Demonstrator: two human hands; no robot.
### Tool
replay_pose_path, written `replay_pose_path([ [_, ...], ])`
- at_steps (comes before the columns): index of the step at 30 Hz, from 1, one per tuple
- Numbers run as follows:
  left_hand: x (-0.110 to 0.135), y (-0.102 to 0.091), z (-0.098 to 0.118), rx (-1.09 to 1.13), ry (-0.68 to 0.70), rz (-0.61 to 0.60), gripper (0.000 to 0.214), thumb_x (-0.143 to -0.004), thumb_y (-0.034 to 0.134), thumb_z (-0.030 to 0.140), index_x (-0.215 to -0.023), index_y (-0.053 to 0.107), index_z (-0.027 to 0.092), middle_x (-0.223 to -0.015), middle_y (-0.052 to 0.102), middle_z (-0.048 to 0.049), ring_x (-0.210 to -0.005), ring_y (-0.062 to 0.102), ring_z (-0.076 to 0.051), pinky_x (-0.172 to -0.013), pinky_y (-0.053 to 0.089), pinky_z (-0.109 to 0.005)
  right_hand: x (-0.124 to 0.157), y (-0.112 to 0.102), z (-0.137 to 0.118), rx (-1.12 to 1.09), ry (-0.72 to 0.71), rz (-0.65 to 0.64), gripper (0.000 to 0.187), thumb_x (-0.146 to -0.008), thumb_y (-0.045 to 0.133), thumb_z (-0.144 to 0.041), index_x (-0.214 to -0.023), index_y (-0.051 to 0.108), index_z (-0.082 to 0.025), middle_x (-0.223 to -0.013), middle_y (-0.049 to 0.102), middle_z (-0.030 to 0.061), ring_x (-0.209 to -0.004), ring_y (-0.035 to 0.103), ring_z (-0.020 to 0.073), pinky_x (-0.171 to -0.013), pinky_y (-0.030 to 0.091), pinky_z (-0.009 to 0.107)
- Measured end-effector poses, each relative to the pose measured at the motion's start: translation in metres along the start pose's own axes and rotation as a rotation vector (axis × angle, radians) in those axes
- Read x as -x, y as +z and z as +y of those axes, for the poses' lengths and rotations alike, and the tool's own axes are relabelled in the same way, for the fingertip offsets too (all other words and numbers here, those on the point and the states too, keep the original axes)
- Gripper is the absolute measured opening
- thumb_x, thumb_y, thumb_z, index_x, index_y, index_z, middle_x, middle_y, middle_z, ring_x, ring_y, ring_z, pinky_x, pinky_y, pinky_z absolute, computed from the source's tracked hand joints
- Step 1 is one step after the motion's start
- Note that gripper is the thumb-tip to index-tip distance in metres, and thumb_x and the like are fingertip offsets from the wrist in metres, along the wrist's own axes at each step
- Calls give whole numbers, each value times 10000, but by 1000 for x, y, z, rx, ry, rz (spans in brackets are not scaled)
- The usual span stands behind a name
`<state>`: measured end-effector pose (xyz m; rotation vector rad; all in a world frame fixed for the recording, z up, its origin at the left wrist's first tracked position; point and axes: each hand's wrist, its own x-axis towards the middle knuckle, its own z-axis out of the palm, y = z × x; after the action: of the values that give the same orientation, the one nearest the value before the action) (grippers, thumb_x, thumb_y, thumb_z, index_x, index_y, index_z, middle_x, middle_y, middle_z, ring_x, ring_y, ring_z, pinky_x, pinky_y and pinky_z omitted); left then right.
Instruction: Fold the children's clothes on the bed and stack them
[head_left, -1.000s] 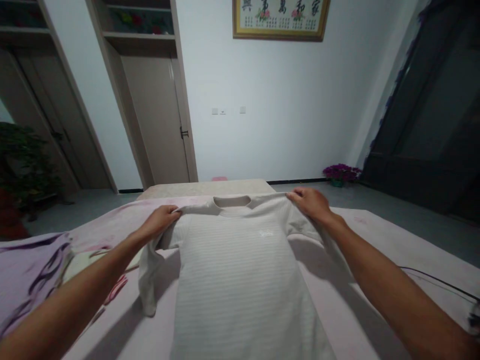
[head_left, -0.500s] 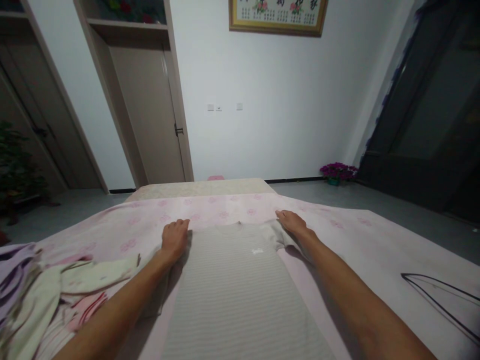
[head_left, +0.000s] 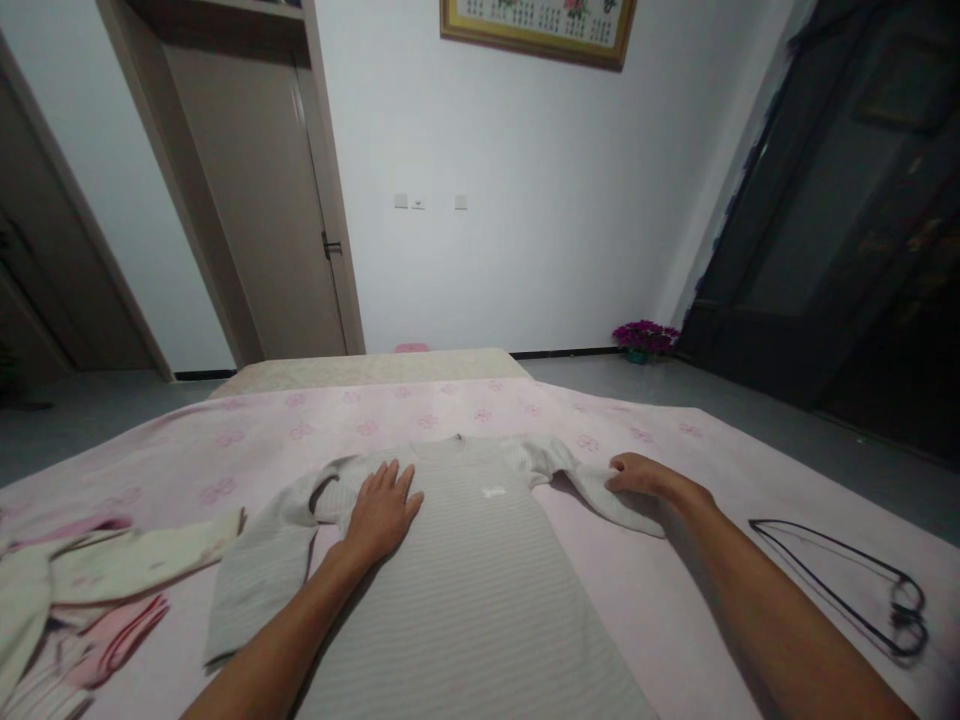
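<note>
A light grey, finely striped long-sleeved shirt [head_left: 480, 560] lies spread on the pink flowered cloth [head_left: 592, 590], its collar at the far side and a small white mark on the chest. My left hand [head_left: 384, 512] rests flat on the shirt's upper left, fingers spread. With thumb and fingers closed, my right hand [head_left: 641, 474] grips the right sleeve [head_left: 611, 497], which stretches out from the shoulder with a bunched fold near its top. The left sleeve [head_left: 262, 560] bends down toward me, partly behind my left forearm.
Other folded or heaped clothes, among them a cream garment [head_left: 142, 565] and a pink red-striped piece [head_left: 124, 640], lie at the left. A black clothes hanger [head_left: 832, 585] is on the cloth at the right. Beyond stands a bare beige tabletop edge [head_left: 375, 370].
My left hand has moved from beside the shirt's left shoulder onto its chest. My right hand has shifted outward and down along the right sleeve, which is now drawn out sideways.
</note>
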<state>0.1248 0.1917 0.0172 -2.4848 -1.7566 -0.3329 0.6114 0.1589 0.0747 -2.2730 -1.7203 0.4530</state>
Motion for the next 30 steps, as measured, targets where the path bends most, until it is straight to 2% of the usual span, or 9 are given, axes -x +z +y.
replay_pose_path([
  [5,1,-2,0,-8,-4,3,563,-999,401,456,-1482,476,177,-1566,405,-178,-1458,354,-336,-1186,255,-483,-7,-16,15,-41,-12,97,255,-808,583,-369,-892,708,-164,-816,707,48,-718,623,173,-597,420,249],
  [9,1,-2,1,-31,-10,-7,561,-1003,386,462,-1491,465,196,-1571,397,-173,-1459,355,-329,-1182,255,-487,-14,-36,26,152,117,298,263,-822,605,-418,-953,723,-222,-954,723,84,-887,641,239,-686,427,297],
  [13,1,-3,2,-58,-14,-8,556,-1004,384,457,-1495,460,206,-1573,396,-169,-1461,354,-320,-1178,261,-475,-17,-38,32,357,174,366,278,-860,587,-347,-1089,713,-250,-1126,699,103,-1023,637,274,-783,454,348],
  [18,1,-2,2,-50,-7,-9,560,-999,391,464,-1496,457,214,-1571,398,-167,-1458,358,-326,-1172,264,-484,-17,-7,8,425,104,433,414,-904,499,-188,-1296,621,-132,-1370,570,202,-1260,523,314,-1038,376,421],
  [20,1,-1,2,-43,-9,-4,562,-996,399,465,-1494,459,213,-1571,398,-168,-1459,356,-330,-1172,260,-487,-14,14,-19,432,21,430,451,-943,457,-232,-1373,563,-142,-1475,502,160,-1381,408,288,-1150,261,409],
  [22,1,0,1,-38,-12,0,556,-995,403,466,-1490,464,219,-1571,401,-159,-1462,351,-326,-1174,257,-486,-10,40,-55,375,-116,347,504,-997,366,-322,-1451,484,-138,-1549,429,139,-1457,308,277,-1194,189,423],
  [26,1,0,0,-48,-10,-12,559,-1002,386,456,-1504,444,215,-1577,392,-158,-1469,338,-320,-1179,249,-485,2,86,-116,210,-399,26,681,-1026,173,-537,-1580,264,-151,-1653,214,95,-1520,182,247,-1211,149,401],
  [28,1,0,-1,-47,-4,-23,569,-1001,387,459,-1511,434,210,-1580,385,-164,-1471,333,-323,-1182,244,-483,5,97,-127,199,-424,-46,736,-1011,144,-597,-1589,240,-151,-1659,178,101,-1529,145,255,-1220,118,417],
  [30,1,0,-1,-44,0,-26,575,-999,389,466,-1512,432,211,-1580,385,-167,-1472,331,-325,-1183,241,-479,4,97,-119,224,-394,-53,744,-1009,145,-596,-1588,240,-137,-1660,167,109,-1534,120,261,-1226,92,431],
])
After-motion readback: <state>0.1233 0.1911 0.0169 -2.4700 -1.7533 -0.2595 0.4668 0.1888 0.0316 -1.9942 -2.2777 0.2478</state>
